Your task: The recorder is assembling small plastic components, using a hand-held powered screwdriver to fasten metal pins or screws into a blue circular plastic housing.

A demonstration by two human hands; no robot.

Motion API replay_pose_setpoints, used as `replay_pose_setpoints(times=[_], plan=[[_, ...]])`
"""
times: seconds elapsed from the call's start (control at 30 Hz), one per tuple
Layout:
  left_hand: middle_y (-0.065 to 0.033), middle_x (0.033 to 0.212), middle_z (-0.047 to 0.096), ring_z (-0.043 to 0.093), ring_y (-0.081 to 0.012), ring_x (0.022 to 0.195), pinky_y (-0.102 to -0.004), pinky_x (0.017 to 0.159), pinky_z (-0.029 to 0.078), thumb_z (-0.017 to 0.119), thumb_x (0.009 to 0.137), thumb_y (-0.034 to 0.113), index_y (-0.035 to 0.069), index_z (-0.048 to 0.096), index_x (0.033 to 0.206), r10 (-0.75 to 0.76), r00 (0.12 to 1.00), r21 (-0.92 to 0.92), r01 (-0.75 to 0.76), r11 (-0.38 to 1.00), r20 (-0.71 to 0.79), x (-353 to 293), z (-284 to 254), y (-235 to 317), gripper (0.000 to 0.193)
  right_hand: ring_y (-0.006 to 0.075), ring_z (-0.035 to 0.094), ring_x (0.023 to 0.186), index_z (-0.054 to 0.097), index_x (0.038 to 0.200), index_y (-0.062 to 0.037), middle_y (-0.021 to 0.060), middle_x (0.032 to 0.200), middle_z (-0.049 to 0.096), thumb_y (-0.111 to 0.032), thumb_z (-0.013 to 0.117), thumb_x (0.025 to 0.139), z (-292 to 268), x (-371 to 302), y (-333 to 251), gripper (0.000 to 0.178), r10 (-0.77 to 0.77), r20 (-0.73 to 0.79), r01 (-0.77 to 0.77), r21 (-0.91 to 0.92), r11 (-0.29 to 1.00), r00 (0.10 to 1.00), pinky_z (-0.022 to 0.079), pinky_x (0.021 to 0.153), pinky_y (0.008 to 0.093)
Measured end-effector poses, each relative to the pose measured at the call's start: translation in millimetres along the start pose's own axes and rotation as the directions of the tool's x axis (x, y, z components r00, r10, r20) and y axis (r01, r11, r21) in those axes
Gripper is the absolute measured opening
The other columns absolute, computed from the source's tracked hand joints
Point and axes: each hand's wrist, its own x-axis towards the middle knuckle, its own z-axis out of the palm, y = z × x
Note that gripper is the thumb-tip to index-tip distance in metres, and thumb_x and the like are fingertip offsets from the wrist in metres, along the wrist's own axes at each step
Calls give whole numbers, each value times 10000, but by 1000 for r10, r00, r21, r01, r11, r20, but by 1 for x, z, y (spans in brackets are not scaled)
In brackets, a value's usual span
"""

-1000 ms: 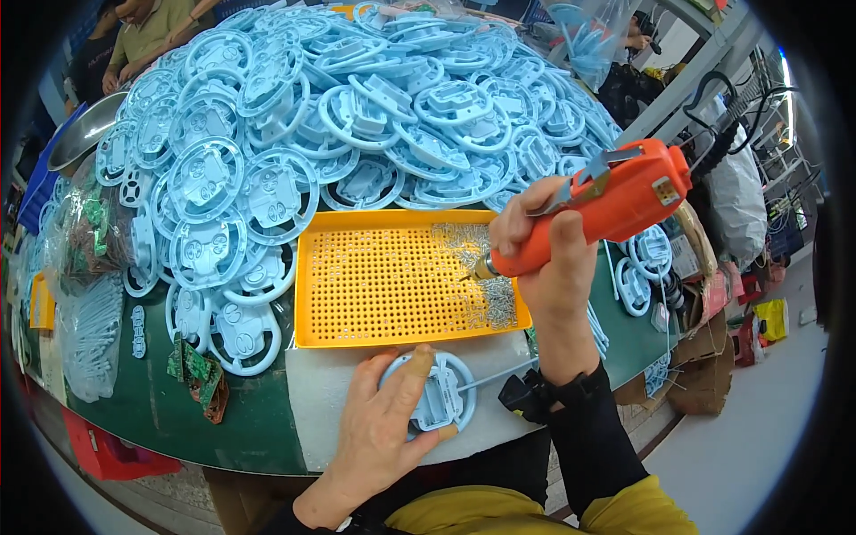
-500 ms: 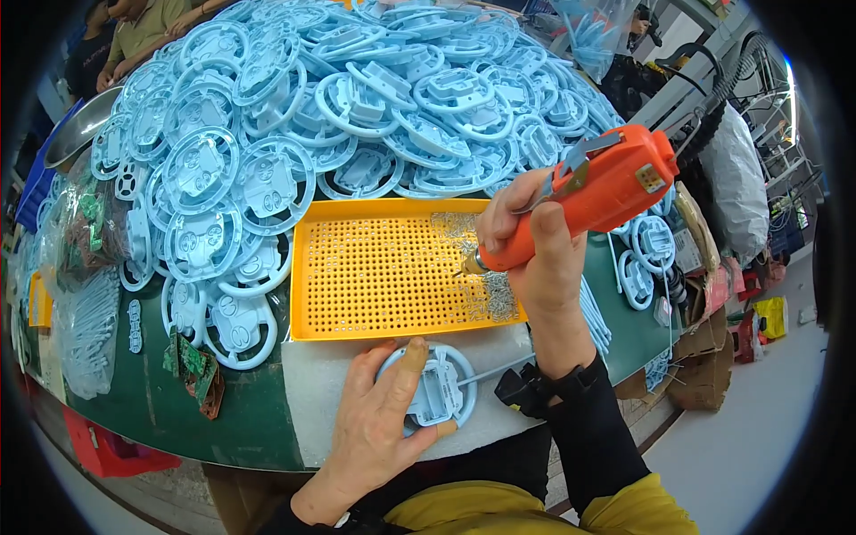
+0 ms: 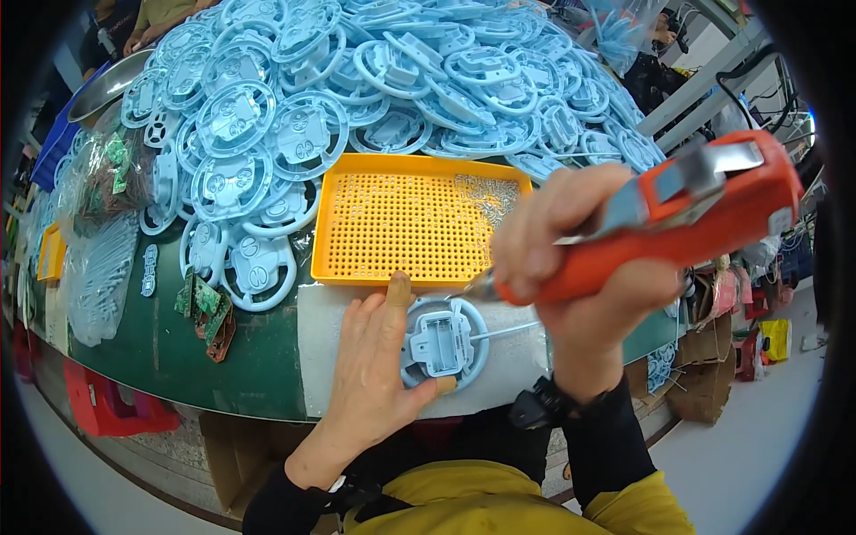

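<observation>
My left hand (image 3: 367, 374) presses down on a light blue plastic toy-steering-wheel shell (image 3: 442, 346), its fingers spread along the left rim and its thumb at the near edge. The shell lies back side up, its rectangular compartment showing, with a thin blue rod (image 3: 513, 331) running off to the right. My right hand (image 3: 584, 334) is closed around an orange-red electric screwdriver (image 3: 713, 234), tilted with its body up to the right. The tip is at the shell's far edge; I cannot tell if it touches. Just beyond sits a yellow perforated tray (image 3: 317, 227) with small screws (image 3: 495, 198).
A big heap of similar blue shells (image 3: 299, 134) covers the far table. At left are a bag of blue rods (image 3: 98, 281), green circuit boards (image 3: 209, 312) and a small blue part (image 3: 149, 270). A white mat (image 3: 325, 357) lies under the shell. Other people stand at the far left.
The screwdriver has come from over the tray's screws toward me, down to the shell's far edge. My left hand remains on the shell. The whole view has shifted a little.
</observation>
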Motion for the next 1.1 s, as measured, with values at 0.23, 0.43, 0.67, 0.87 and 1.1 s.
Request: replay_pose_setpoints(times=[0.23, 0.43, 0.67, 0.87, 1.1], plan=[[-180, 1172, 557, 514, -379, 1049, -479, 944, 399, 912, 558, 112, 3, 163, 1582, -14, 999, -39, 13, 999, -29, -4, -1, 0, 1273, 162, 550, 563, 518, 1012, -36, 59, 699, 535, -635, 762, 776, 30, -13, 21, 689, 103, -36, -100, 74, 992, 994, 453, 469, 269], [-175, 1185, 551, 512, -374, 1060, -473, 939, 398, 911, 553, 105, -16, 188, 1569, -31, 999, -30, 32, 999, 28, 0, -4, 0, 1253, 138, 554, 567, 534, 982, -26, 64, 712, 573, -536, 803, 808, 25, -13, 43, 601, 69, -48, -64, 98, 993, 996, 448, 460, 260], [-191, 1215, 529, 488, -382, 1108, -496, 978, 368, 903, 590, 166, -60, 240, 1524, -51, 994, 25, 48, 999, 96, 6, -5, 2, 1168, 98, 514, 545, 541, 848, -22, 59, 698, 583, -255, 770, 836, 27, -4, 46, 327, 115, 6, -115, 26, 993, 993, 413, 471, 236], [-192, 1350, 467, 424, -406, 1214, -476, 1056, 356, 885, 628, 177, 15, 269, 1533, -138, 981, -18, 142, 990, 134, 2, -9, 0, 1106, 96, 508, 533, 531, 845, -18, 63, 694, 585, -63, 635, 788, 32, 8, 45, 126, 279, 12, -279, 113, 954, 960, 426, 485, 235], [-180, 1337, 476, 436, -390, 1176, -470, 1031, 367, 892, 630, 216, 24, 223, 1563, -64, 992, 11, 63, 998, 104, 1, -8, -1, 1164, 99, 487, 505, 518, 836, -18, 69, 676, 570, -40, 619, 780, 33, 9, 43, 118, 363, 3, -361, 107, 926, 932, 401, 461, 240]])
